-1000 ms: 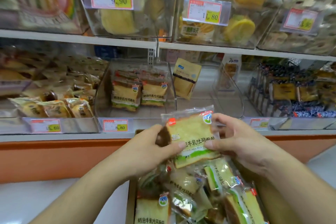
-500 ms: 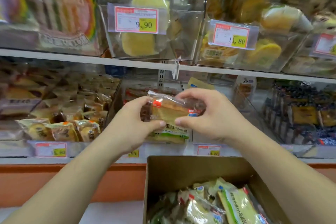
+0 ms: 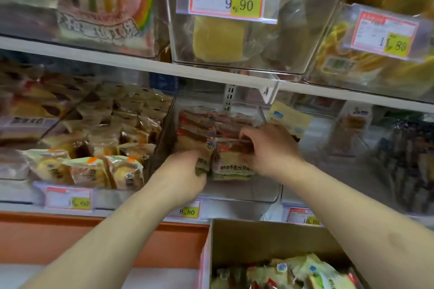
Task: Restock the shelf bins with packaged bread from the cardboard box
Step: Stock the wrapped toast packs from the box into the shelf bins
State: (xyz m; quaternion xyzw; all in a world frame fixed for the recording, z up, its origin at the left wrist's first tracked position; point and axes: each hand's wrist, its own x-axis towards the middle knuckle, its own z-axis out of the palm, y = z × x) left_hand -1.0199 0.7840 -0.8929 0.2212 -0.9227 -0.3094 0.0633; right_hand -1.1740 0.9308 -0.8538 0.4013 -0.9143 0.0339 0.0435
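Observation:
Both of my hands reach into the clear middle bin [image 3: 246, 195] on the lower shelf. My right hand [image 3: 267, 148] grips the top of a packaged toast bread pack [image 3: 231, 166] that stands at the bin's front. My left hand [image 3: 187, 171] curls round the left pack [image 3: 204, 148] beside it. More of the same packs [image 3: 199, 119] are stacked behind them in the bin. The open cardboard box [image 3: 263, 239] sits below at the lower right, with several bread packs [image 3: 305, 270] inside.
To the left a bin holds several small cake packs [image 3: 89, 169]. Right of the middle bin is a yellow pack [image 3: 288, 119] in a mostly bare bin. Upper shelf bins [image 3: 234, 30] hang over the lower one. Price tags [image 3: 190, 211] line the shelf edge.
My hands carried the bread pack from above the box up and forward into the middle bin. The view has moved closer to the shelf.

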